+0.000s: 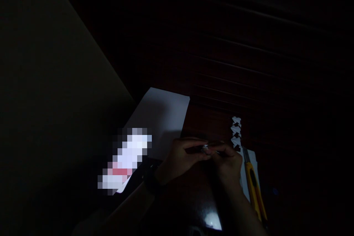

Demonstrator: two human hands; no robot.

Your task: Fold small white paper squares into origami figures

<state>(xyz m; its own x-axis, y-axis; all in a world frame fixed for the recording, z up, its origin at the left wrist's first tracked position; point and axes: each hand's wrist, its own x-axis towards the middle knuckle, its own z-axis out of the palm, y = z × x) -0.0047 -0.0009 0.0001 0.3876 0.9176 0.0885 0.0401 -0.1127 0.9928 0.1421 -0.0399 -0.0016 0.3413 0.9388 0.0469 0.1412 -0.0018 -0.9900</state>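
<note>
My left hand (181, 158) and my right hand (228, 158) meet above the dark table, with their fingertips pinched together. Between them is a small folded paper piece (205, 148), mostly covered by the fingers. A thin pale edge pokes out near the right fingertips. Just beyond my right hand lie several white folded paper figures (236, 130) in a column. Beside my right wrist, a yellow utility knife (253, 186) with its blade out rests on a stack of white paper (251, 156). The scene is very dim, so fine folds cannot be made out.
A white paper sheet (166, 112) lies at the back left of the dark table (206, 120). A bright, blurred-out screen (127, 158) stands at the left, near my left forearm. A pale wall (55, 62) rises on the left. Light glints on the table (212, 221) in front.
</note>
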